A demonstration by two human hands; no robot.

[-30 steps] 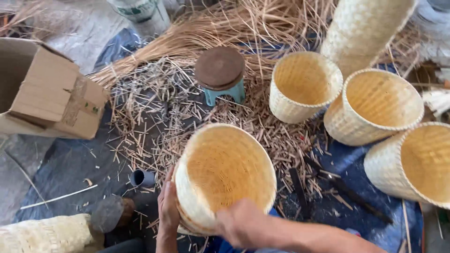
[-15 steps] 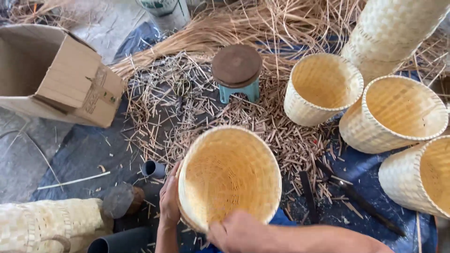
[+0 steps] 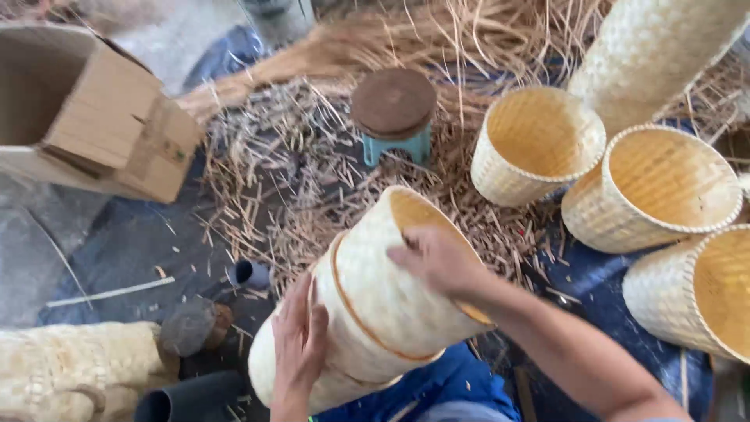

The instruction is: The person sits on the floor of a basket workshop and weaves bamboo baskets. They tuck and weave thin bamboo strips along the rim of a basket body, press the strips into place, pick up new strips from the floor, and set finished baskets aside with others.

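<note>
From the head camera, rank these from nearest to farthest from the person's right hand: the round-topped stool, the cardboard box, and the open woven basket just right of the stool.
Measured from the right hand, which rests on the held woven basket:
1. Open woven basket, up and to the right of the hand.
2. Round-topped stool, straight above the hand; close to the basket's distance, though slightly farther.
3. Cardboard box, far off at upper left.

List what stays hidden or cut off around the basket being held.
- Held woven basket, head view: its base is covered by the left hand.
- Its inside: turned away, rim partly behind the right hand.
- Tall woven tube: top cut by the frame edge.
- Cardboard box: left part cropped.
</note>
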